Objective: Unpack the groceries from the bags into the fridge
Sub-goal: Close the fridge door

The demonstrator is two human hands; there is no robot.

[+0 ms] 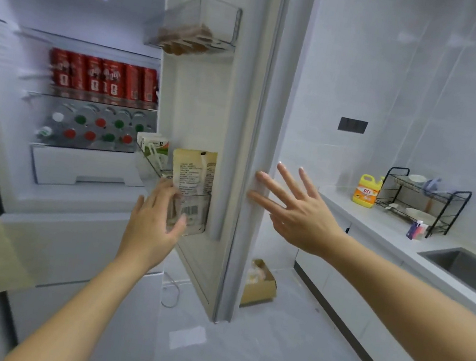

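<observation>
The pouch (194, 170) stands upright in the lower bin (204, 203) of the open fridge door (202, 97), cartons (153, 147) just beside it; the left hand (151, 226) is at the bin's front, grip loose and spread, holding nothing; the right hand (297, 210) has its grip splayed wide, fingertips on the door's edge; red cans (104, 77) line an inner shelf.

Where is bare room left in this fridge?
The top compartment above the row of red cans looks bare. The clear plastic upper door bin has room right of its brown packets. Crowded: can shelf, coloured-cap bottles below, lower door bin with white cartons and beige pouch.
</observation>
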